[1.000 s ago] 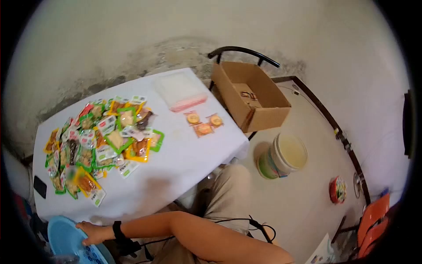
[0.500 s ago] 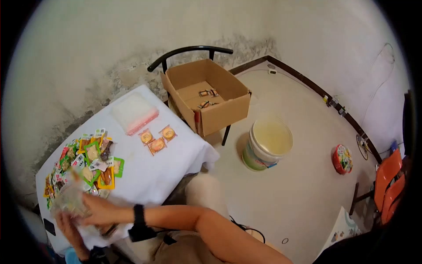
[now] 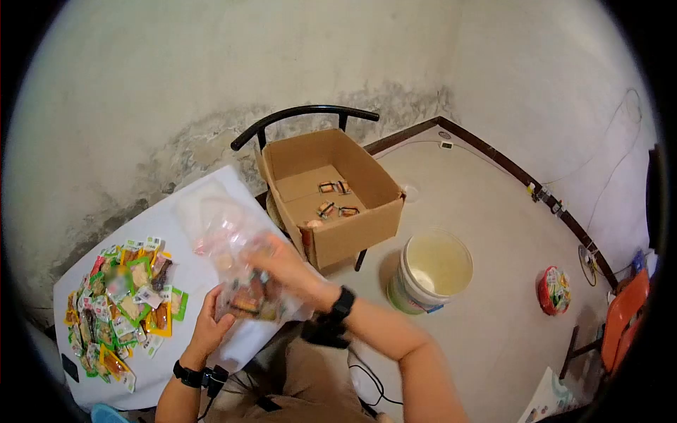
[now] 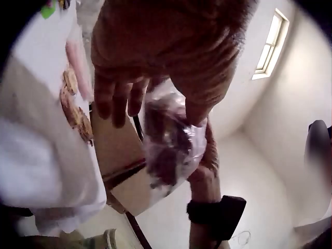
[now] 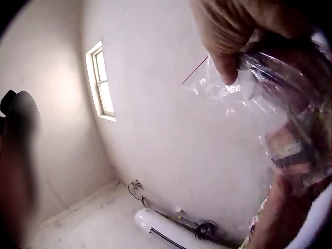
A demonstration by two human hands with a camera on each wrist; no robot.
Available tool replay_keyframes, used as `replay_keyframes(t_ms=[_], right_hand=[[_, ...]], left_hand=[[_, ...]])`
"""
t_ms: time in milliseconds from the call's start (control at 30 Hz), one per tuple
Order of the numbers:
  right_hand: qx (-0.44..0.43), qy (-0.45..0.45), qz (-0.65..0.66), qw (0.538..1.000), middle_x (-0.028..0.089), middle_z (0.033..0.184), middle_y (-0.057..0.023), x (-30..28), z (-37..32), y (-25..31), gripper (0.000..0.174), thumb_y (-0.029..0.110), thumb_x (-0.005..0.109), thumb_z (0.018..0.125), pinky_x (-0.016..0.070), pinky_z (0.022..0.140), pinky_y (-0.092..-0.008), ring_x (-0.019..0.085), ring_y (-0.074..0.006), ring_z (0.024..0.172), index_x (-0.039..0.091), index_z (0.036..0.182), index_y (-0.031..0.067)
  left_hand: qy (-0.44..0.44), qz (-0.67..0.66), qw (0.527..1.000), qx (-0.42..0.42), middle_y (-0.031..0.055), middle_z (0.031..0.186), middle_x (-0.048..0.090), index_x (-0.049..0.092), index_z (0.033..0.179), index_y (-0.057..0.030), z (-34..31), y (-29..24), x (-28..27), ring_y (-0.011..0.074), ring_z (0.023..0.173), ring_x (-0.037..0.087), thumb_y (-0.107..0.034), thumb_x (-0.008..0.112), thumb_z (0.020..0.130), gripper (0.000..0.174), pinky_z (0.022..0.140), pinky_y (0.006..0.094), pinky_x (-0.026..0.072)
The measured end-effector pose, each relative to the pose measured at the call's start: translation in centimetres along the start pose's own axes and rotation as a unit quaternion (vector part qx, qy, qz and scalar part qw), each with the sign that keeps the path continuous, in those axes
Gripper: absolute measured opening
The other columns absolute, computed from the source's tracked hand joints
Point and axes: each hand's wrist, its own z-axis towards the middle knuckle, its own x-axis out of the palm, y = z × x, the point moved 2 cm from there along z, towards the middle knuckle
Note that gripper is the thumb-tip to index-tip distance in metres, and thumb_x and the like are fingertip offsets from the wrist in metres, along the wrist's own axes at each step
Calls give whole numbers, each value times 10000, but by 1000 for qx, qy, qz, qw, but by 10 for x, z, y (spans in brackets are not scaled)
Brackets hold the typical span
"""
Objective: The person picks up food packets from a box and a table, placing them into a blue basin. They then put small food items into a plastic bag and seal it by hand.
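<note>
Over the table's right part, both hands hold a clear plastic bag [image 3: 245,302] filled with small packaged snacks. My left hand [image 3: 206,331] grips its lower left side, the thumb lying against the plastic. Higher up, my right hand [image 3: 282,271] pinches the bag near its top, blurred by motion. The right wrist view shows the right thumb [image 5: 228,70] pressed on the bag's crinkled film. Round wrapped cookies [image 4: 78,114] lie on the table behind the bag in the left wrist view.
A white-covered table [image 3: 194,292] bears a heap of snack packets [image 3: 116,310], a stack of clear bags [image 3: 201,204] and a phone [image 3: 70,367]. A cardboard box [image 3: 360,236] with several small packs sits on a black chair [image 3: 310,111]. A bucket [image 3: 416,289] stands on the floor.
The right hand has left the blue basin. Both hands have brought the filled bag from the table's left front rightward, toward the box. The head view has swung right.
</note>
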Motion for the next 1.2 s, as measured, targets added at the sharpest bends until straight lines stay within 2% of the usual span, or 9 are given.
replay_keyframes(t_ms=[167, 267, 333, 633, 833, 967, 1033, 1133, 1200], right_hand=[[-116, -73, -117, 984, 573, 782, -31, -88, 53, 154, 316, 289, 657, 816, 349, 305, -258, 526, -112, 441, 524, 1025, 93], [-73, -173, -185, 965, 601, 878, -116, -144, 116, 179, 560, 346, 720, 731, 486, 554, -323, 584, -178, 706, 506, 1087, -29], [-79, -197, -266, 940, 599, 897, -122, -185, 170, 160, 535, 306, 729, 727, 480, 626, -345, 577, -197, 764, 518, 1078, -38], [118, -223, -265, 931, 580, 926, -132, -258, 278, -13, 606, 389, 690, 774, 466, 651, -330, 532, -205, 748, 507, 1127, -68], [183, -186, -145, 954, 405, 1309, -275, -281, 289, -66, 860, 477, 635, 794, 370, 972, -404, 396, -342, 1230, 284, 1356, -70], [209, -108, -354, 905, 260, 1426, -226, -303, 263, -41, 928, 499, 627, 784, 338, 1011, -418, 312, -307, 1302, 162, 1418, 4], [389, 89, -541, 740, 208, 1450, -227, -310, 248, -41, 935, 468, 673, 728, 326, 1022, -432, 282, -316, 1322, 198, 1434, 79], [251, 114, -721, 636, 370, 1353, -215, -314, 224, -64, 828, 413, 718, 673, 430, 911, -434, 464, -331, 1159, 363, 1364, 126], [252, 131, -713, 641, 425, 1295, -207, -302, 210, -46, 773, 384, 719, 665, 454, 870, -438, 501, -341, 1098, 404, 1327, 137]], left_hand=[[-35, -21, 998, -52, 184, 1226, 484, 361, 1294, 7, -16, 38, -3, 282, 1154, 472, -129, 619, 802, 572, 945, 378, 391], [-67, 242, 967, -43, 181, 1193, 508, 468, 1202, 5, -34, 50, -12, 328, 1130, 482, -108, 647, 755, 494, 925, 419, 389], [-55, 476, 873, 88, 172, 1176, 515, 537, 1100, -4, -38, 50, -9, 359, 1106, 484, -104, 679, 691, 445, 912, 440, 383], [-43, 468, 881, 53, 194, 1112, 574, 563, 1097, 15, -33, 48, -9, 394, 1067, 522, -142, 627, 781, 359, 899, 468, 404], [-44, 463, 885, 38, 184, 1144, 563, 571, 1086, -2, -27, 39, -9, 388, 1085, 515, -160, 628, 782, 348, 895, 470, 413], [-34, 459, 887, 27, 183, 1136, 568, 572, 1077, 4, -26, 34, -9, 388, 1077, 520, -171, 627, 791, 339, 888, 468, 422], [-37, 459, 887, 29, 181, 1135, 569, 573, 1075, 5, -26, 33, -8, 388, 1077, 520, -173, 624, 795, 335, 885, 467, 425], [-46, 451, 890, 40, 184, 1143, 566, 573, 1077, 2, -25, 31, -8, 389, 1080, 519, -159, 632, 793, 332, 883, 468, 427], [-41, 448, 892, 40, 187, 1151, 564, 572, 1087, -5, -25, 26, -9, 390, 1083, 519, -138, 641, 785, 337, 886, 466, 427]])
